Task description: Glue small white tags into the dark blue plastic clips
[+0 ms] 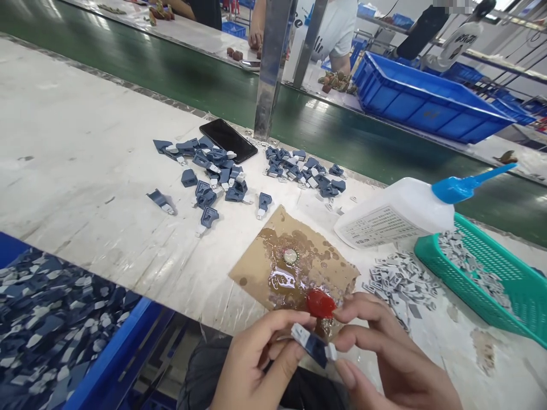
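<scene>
My left hand (265, 356) is closed around a small dark blue plastic part (314, 348) with a light grey piece at its left end. The fingers of my right hand (380, 347) pinch a small light grey plastic piece (330, 352) at the part's right end; whether it is joined to the part I cannot tell. Just beyond my fingertips, a red oval cap-like thing (320, 303) lies on a brown cardboard sheet (252, 273) wet with clear liquid. A small round pale disc (290, 256) is also on the sheet.
Blue parts lie in two piles (217, 165) (299, 168) near a phone (228, 139). To the right are a white bottle with blue nozzle (393, 210), loose grey pieces (401, 282) and a green basket (482, 307). A blue crate (111, 359) stands lower left. A metal post (271, 74) rises behind.
</scene>
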The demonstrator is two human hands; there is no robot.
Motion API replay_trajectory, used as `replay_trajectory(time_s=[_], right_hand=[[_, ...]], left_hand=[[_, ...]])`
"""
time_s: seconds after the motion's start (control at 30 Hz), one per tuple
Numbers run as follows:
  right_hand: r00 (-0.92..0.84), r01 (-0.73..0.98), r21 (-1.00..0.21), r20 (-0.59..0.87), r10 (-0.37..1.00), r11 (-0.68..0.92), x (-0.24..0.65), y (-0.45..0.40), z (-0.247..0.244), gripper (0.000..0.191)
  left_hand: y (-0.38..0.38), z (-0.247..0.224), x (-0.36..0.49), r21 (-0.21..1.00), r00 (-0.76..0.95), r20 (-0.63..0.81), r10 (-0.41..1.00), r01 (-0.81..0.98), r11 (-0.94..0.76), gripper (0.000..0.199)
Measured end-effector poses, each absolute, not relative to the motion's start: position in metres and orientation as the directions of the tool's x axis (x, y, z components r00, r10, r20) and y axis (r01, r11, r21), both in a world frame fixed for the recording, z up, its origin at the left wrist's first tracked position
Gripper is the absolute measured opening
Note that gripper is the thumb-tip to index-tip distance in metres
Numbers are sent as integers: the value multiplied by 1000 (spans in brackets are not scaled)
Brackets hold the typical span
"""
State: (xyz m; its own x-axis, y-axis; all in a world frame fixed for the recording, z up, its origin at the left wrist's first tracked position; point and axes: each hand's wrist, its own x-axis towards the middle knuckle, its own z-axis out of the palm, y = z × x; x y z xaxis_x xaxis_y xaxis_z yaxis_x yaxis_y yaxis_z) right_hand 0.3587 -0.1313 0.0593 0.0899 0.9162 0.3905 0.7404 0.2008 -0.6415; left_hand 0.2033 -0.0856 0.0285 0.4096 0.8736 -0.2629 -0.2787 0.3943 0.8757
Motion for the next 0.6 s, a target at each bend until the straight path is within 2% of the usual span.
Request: replay_trajectory(time_s=[0.17, 0.4, 0.5, 0.6], right_hand=[[36, 798, -561, 408, 912, 219, 357, -135, 49, 6], [-183, 882, -315, 457, 870, 351, 362, -137, 55, 24], [-272, 871, -262, 448, 852, 416, 366, -140, 58, 24], [-284, 868, -251, 454, 844, 427, 368, -142, 58, 21]], left_hand=[[-86, 29, 203, 855, 417, -268, 868, -312, 414, 18], [-87, 27, 202, 917, 385, -201, 901, -248, 311, 20], [-89, 26, 202, 920, 374, -167, 912, -274, 281, 21], [-91, 28, 204, 920, 351, -165, 922, -281, 272, 21]])
